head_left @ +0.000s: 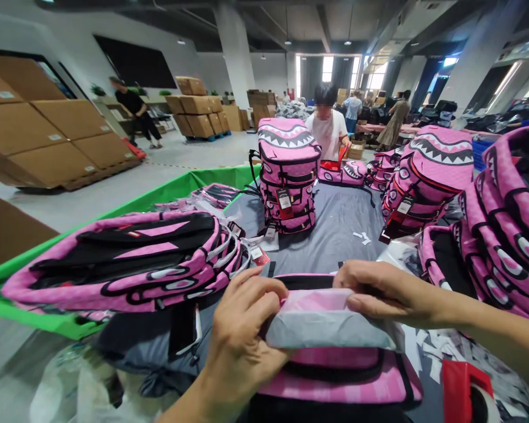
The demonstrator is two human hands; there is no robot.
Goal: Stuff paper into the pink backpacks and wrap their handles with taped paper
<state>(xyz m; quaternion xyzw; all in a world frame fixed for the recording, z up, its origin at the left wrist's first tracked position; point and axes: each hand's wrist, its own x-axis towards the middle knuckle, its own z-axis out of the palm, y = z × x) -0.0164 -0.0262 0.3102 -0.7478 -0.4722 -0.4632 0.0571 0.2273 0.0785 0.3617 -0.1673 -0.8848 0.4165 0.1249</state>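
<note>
My left hand and my right hand both grip a translucent grey plastic bag at its open end, with the fingers on the upper edge. Something pink shows through the bag's film near the top. Below the bag lies a pink backpack with black trim, partly hidden by the bag and my left hand. Pink shark-mouth backpacks with hang tags are piled on the grey work table around my hands, with a tall stack straight ahead.
A green-rimmed bin holds a pile of backpacks on the left. More stacks stand right. A red tag lies near the bottom right. Beyond, a co-worker in a white shirt stands by the table, with cardboard boxes on pallets behind.
</note>
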